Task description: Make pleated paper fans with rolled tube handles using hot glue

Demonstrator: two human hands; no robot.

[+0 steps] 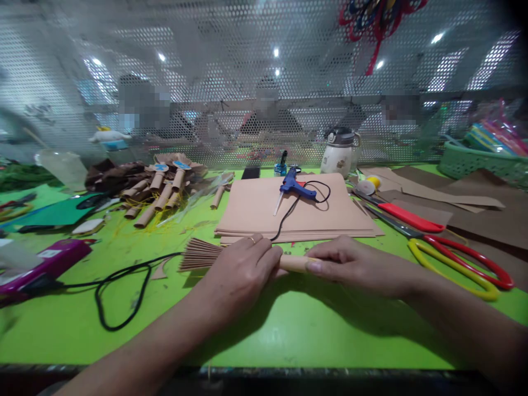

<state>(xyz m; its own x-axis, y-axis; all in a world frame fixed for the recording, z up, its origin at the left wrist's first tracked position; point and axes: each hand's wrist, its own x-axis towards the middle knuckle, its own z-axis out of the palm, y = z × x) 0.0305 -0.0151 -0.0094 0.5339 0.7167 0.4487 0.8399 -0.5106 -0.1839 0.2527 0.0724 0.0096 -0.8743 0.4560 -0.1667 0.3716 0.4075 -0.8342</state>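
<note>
A pleated brown paper piece (201,255) spreads out to the left of my left hand (243,267), whose fingers are wrapped round its gathered part. From that hand a rolled paper tube (293,263) extends rightward, and my right hand (344,260) pinches its other end between thumb and fingers. Both hands are just above the green table (272,330), in front of a stack of brown paper sheets (247,206). On the stack rests a blue glue gun (295,184) with a black cord.
Scissors with red and yellow handles (454,269) lie at right, near brown paper (478,220). Several tube-handled paper pieces (163,195) are piled at back left. A purple device (53,267) with a looped black cord is at left. A white jug (340,153) stands behind the stack.
</note>
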